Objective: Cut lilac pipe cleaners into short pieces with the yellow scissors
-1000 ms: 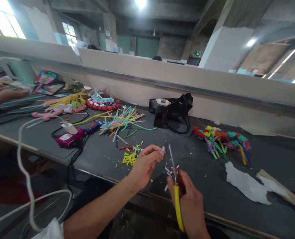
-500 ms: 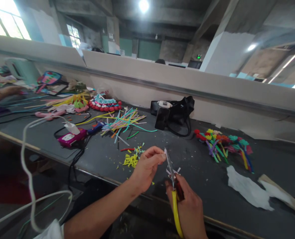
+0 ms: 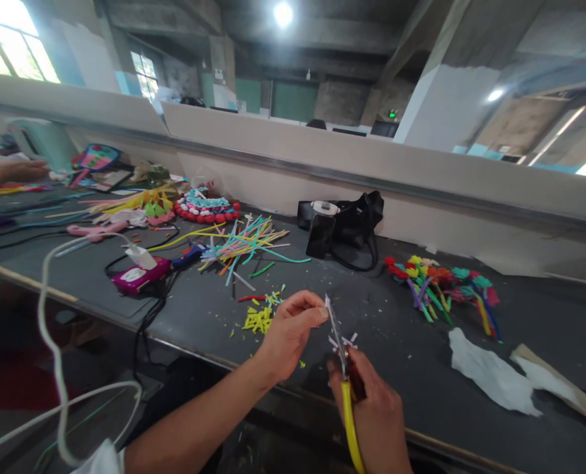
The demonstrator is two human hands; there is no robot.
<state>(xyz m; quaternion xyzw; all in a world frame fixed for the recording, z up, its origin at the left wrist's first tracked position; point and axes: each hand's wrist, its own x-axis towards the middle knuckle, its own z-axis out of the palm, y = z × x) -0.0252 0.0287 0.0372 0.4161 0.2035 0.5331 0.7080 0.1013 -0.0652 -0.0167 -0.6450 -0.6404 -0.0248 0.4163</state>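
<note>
My right hand is wrapped round a pair of scissors with yellow handles, blades pointing up and away. Thumb and fingers of my left hand pinch a small pale strip, mostly hidden, right at the blade tips. The blades look nearly closed against it. Below the blades, several short whitish-lilac cut pieces lie on the dark table. Beside my left hand is a pile of yellow cut bits, with pale green bits and a red stick behind it.
Coloured pipe-cleaner-like stems lie ahead, left of a black bag and a phone. Craft flowers and white paper are at right. A magenta glue-gun-like device with cables sits left. Another person's hand is far left.
My hands and the scissors stay almost in place, the view shifting slightly. A little more pale strip shows at the blade tips. The other person's hand has risen and turned.
</note>
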